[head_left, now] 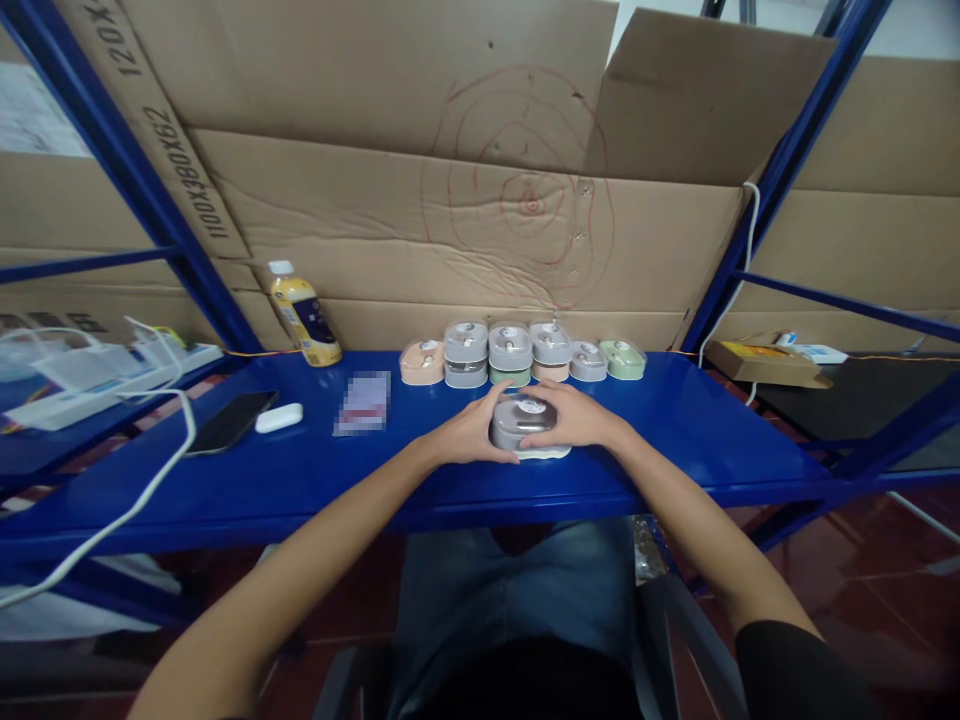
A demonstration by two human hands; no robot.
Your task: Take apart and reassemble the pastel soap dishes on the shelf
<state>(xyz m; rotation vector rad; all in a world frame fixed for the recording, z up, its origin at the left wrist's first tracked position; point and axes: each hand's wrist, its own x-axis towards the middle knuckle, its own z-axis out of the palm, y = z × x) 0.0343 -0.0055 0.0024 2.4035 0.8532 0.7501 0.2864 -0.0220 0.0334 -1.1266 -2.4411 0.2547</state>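
A grey oval container with a clear lid (517, 424) is on the blue table in front of me, with a round white sticker on top. My left hand (476, 428) curves around its left side. From the right, my right hand (574, 412) grips it, fingers across the front and top. A white edge of something flat (551, 453) shows beneath the container. Just behind my hands, similar lidded containers (510, 345) in grey, peach and green stand in a row, some stacked two high.
To the left lie a blurred-out card or packet (363, 403), a white earbud case (279, 418) and a dark phone (234, 422). A yellow bottle (306, 315) stands by the cardboard backing (360, 220). A white cable (150, 490) crosses the left side. Blue posts (795, 150) frame the table (697, 430).
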